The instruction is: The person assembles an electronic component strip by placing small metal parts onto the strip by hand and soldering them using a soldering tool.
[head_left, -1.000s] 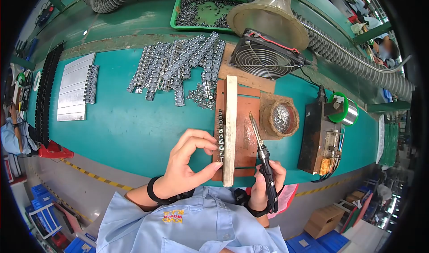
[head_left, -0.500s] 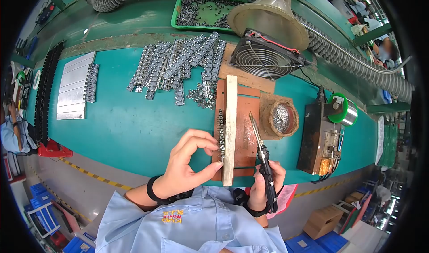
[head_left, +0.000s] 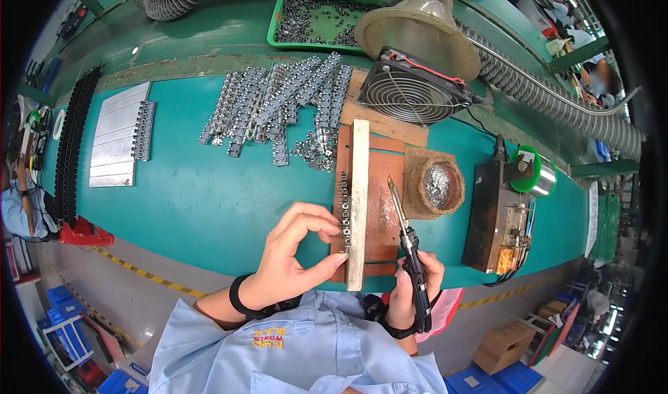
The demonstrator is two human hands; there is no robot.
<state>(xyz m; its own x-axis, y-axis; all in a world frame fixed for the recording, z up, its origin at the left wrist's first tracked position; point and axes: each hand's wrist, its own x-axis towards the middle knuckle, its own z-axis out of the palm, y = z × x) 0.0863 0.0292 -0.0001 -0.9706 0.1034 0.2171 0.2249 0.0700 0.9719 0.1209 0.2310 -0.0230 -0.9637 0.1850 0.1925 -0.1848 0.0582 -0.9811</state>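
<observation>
1. Component strip [head_left: 345,215] is lying along the wooden bar [head_left: 358,192]; left grip [head_left: 284,258] is resting at its near end, pinch unclear;
2. Right grip [head_left: 403,301] is grasping the soldering iron [head_left: 410,242];
3. Steady bracing is likely aiding alignment.

1. Centre: wooden bar [head_left: 358,206], matt.
2. Right of centre: soldering iron [head_left: 410,242], metal tip [head_left: 396,198], plastic-looking handle [head_left: 419,283].
3. Upper centre: tray [head_left: 306,46], glossy plastic.
4. Left: plate [head_left: 117,143], smooth metal.
5. Bottom: shirt [head_left: 313,345], matt cloth.
</observation>
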